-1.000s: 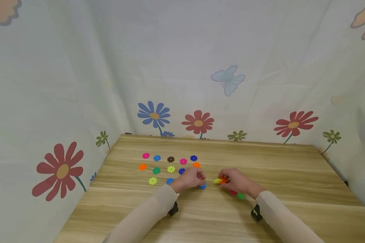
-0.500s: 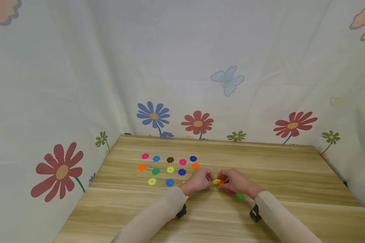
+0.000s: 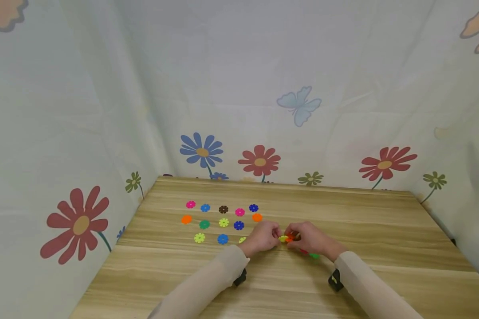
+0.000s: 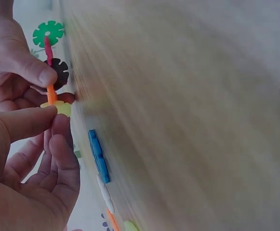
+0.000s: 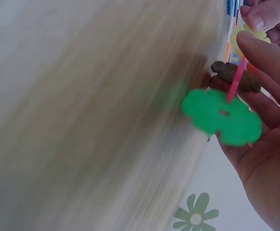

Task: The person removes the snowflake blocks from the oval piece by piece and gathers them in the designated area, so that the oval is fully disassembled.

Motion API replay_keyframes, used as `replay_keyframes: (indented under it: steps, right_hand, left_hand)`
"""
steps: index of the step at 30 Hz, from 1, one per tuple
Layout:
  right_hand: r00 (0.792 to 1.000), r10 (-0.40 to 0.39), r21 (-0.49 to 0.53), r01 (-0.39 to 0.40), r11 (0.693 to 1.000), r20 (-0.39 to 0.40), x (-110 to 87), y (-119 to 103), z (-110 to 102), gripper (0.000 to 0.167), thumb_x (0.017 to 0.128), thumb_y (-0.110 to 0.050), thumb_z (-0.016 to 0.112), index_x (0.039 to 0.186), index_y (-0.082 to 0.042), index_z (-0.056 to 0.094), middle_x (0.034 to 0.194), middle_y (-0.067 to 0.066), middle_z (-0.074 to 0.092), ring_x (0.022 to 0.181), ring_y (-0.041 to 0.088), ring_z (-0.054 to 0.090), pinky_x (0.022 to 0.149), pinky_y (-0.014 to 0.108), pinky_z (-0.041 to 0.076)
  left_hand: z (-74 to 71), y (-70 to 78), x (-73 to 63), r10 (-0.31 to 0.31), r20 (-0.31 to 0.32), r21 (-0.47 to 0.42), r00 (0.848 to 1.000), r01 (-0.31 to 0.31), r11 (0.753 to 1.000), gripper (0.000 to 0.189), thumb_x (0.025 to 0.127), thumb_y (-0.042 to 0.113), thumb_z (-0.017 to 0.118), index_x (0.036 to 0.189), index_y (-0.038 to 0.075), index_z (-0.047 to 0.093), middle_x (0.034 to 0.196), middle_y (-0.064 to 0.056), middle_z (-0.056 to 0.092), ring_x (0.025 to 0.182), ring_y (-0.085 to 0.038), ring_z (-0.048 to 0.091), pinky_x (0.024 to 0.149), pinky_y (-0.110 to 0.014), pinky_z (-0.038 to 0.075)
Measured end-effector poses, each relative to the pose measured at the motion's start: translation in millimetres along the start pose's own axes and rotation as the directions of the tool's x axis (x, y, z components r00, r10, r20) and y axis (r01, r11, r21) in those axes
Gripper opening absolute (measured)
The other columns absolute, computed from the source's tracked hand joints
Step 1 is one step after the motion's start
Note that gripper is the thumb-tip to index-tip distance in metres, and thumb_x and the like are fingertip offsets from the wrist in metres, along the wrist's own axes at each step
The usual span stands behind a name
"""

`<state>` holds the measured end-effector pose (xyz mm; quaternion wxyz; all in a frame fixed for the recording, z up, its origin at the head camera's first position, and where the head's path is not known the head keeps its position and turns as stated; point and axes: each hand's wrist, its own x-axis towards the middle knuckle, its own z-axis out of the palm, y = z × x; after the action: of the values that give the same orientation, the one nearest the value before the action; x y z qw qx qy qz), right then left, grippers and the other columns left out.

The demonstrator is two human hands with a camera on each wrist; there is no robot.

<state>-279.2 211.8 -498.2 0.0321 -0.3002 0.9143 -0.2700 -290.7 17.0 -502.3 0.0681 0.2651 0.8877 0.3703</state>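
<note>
A short chain of interlocked plastic snowflake discs hangs between my hands. In the left wrist view it runs from a green disc [image 4: 48,34] through a pink disc [image 4: 48,50], a brown disc [image 4: 61,74] and an orange disc [image 4: 52,94] to a yellow disc [image 4: 63,109]. My right hand [image 3: 311,237] holds the chain around the orange and brown discs, above the table. Thumb and fingertips of my left hand [image 3: 263,237] pinch the yellow disc at the other end. The green end [image 5: 202,113] sticks out below my right palm.
Loose snowflake discs lie in rough rows on the wooden table [image 3: 363,212], left of my hands, among them a dark blue disc [image 3: 238,225] and an orange disc [image 3: 257,217]. A flowered curtain [image 3: 223,88] surrounds the table. My left hand covers part of the nearest row.
My left hand has moved right from beside a blue disc to the chain and now pinches its yellow disc. My right hand stays nearly in place.
</note>
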Motion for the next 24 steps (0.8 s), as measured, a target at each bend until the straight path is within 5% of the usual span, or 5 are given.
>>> replay_keyframes:
  steps: [24]
  right_hand:
    - [0.999, -0.047, 0.026, 0.047, 0.999, -0.011, -3.4, 10, 0, 0.022, 0.082, -0.009, 0.073, 0.103, -0.006, 0.068, 0.095, -0.001, 0.067, 0.081, 0.013, 0.063, 0.07, 0.026, 0.051]
  left_hand:
    - [7.4, 5.0, 5.6, 0.041, -0.024, 0.071, 0.999, -0.039, 0.997, 0.014, 0.077, 0.006, 0.077, 0.079, 0.011, 0.064, 0.071, 0.007, 0.057, 0.065, -0.006, 0.049, 0.061, -0.019, 0.043]
